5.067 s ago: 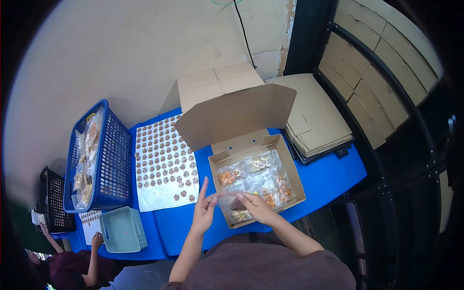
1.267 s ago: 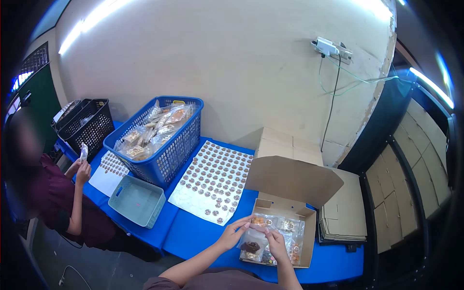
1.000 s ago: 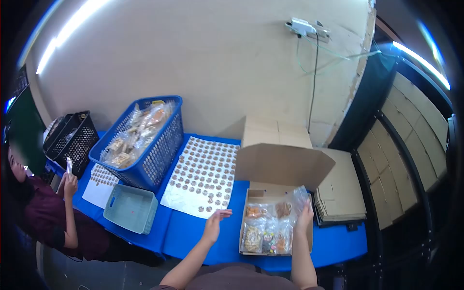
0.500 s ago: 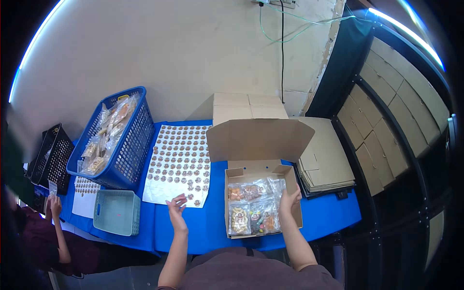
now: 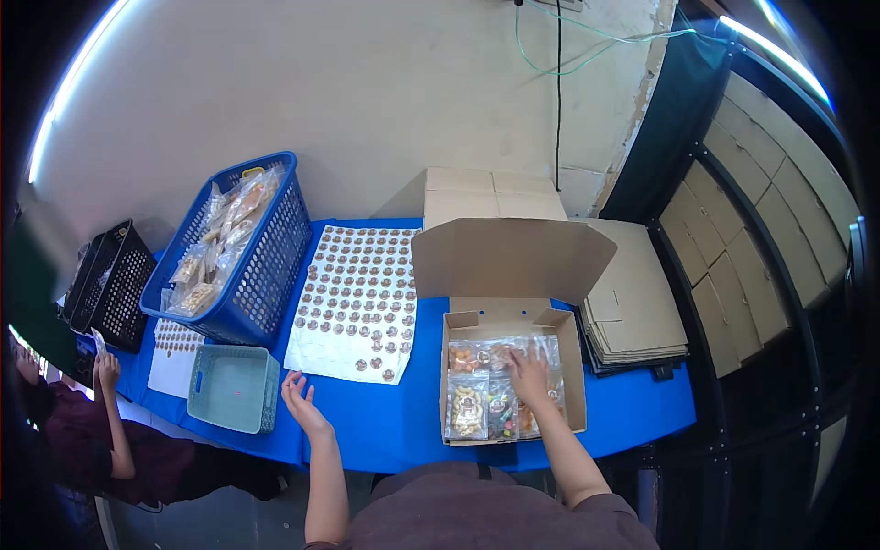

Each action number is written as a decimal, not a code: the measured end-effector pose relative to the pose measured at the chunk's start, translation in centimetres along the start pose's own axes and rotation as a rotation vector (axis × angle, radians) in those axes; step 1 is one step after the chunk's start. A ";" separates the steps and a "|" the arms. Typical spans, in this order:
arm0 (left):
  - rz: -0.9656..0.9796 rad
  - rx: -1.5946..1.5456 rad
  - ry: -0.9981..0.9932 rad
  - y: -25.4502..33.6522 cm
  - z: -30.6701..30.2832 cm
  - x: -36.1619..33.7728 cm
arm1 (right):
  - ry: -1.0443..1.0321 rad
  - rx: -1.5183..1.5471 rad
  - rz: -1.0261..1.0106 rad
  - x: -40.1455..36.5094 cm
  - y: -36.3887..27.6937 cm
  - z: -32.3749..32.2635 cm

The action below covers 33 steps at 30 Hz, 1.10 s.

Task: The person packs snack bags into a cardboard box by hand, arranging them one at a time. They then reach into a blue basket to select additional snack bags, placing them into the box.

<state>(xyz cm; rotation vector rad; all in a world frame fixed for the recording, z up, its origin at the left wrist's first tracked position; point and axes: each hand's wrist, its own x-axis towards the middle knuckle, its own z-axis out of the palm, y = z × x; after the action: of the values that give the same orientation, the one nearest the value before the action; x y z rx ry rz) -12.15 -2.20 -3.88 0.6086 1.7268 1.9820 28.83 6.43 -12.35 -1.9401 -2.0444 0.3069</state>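
An open cardboard box (image 5: 576,385) with its lid raised stands on the blue table. Inside lie several clear snack packets, among them one with pale pieces (image 5: 467,409) at the front left. My right hand (image 5: 530,374) rests on the packets at the box's back right, fingers spread. My left hand (image 5: 304,403) hovers over the table's front edge with fingers apart and nothing in it. It is nearest to the sticker sheet (image 5: 353,307), whose lower part has gaps in its rows of round stickers, and to the pale green tray (image 5: 233,389).
A blue basket (image 5: 266,275) of packets stands at the back left, black baskets (image 5: 124,298) beyond it. Flat cardboard (image 5: 637,302) is stacked right of the box. A co-worker (image 5: 110,440) at far left holds a small packet. Shelving with boxes stands at right.
My right hand has moved from the box's right wall onto the packets inside. My left hand stays raised and has shifted left relative to the sheet. The view has shifted slightly.
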 end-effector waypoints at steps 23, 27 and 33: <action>0.474 0.096 0.008 10.3 -3.3 7.5 | 0.460 0.523 0.177 -3.2 -4.0 -1.7; 0.666 0.441 0.036 13.1 -4.2 11.6 | 0.421 0.469 0.271 -4.9 -6.8 -3.6; 0.930 0.770 0.213 14.8 -4.5 20.6 | 0.404 0.103 0.282 -5.5 -4.1 -1.8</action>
<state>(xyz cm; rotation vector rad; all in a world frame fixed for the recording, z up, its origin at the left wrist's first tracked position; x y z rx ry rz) -32.02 4.47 11.07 1.7691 2.6754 1.8411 25.84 0.62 -9.60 -2.0286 -1.4795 0.0694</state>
